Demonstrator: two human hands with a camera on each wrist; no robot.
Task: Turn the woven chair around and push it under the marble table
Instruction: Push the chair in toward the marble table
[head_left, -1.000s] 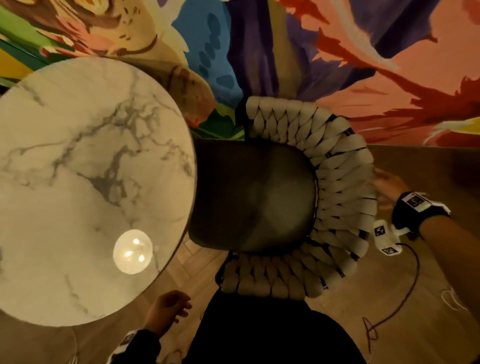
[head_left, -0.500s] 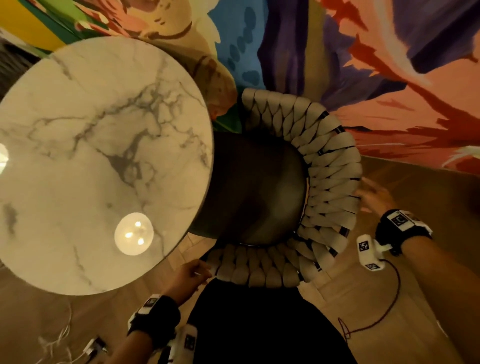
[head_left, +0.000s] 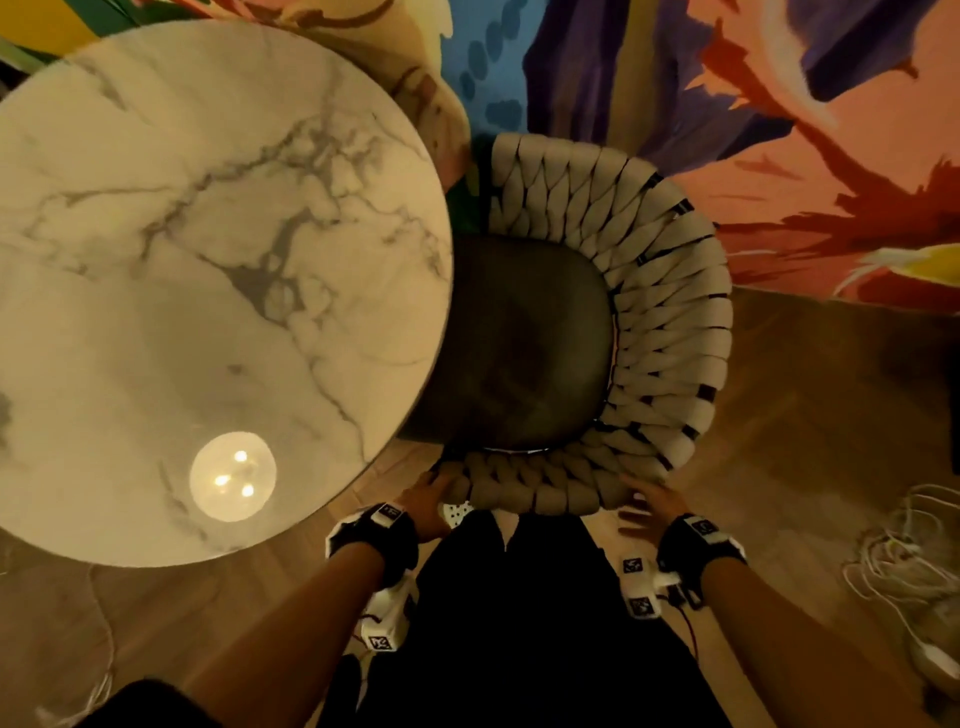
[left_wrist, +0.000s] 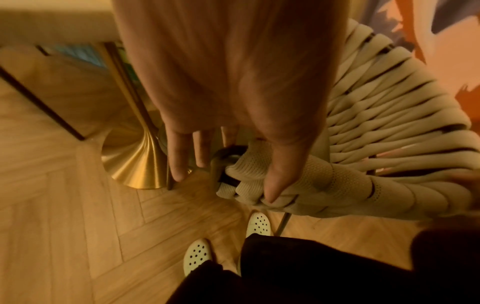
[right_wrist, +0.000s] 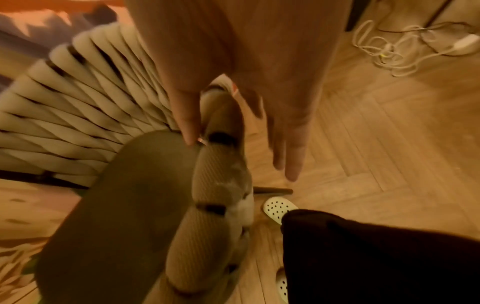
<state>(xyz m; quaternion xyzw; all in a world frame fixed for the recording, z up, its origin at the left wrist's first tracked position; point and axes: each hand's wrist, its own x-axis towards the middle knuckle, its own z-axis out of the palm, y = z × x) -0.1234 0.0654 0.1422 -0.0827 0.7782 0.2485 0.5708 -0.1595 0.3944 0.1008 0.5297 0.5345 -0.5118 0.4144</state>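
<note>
The table (head_left: 208, 270) fills the left and centre-left of the head view. The chair (head_left: 670, 332) stands just right of it, at frame centre, with the front edge of its seat (head_left: 524, 348) under the tabletop rim. The chair back curves around the seat's upper, right and lower sides. A mural wall (head_left: 779, 130) runs across the top of the frame, behind both. At lower centre, the left hand (head_left: 431, 501) rests on the chair arm's end nearest the table; the right hand (head_left: 649, 506) lies at the rim further right. Cables (head_left: 904, 561) lie on the floor (head_left: 810, 415) at the lower right edge. In the left wrist view, the table base (left_wrist: 135, 160) stands on the floor left of the chair.
</note>
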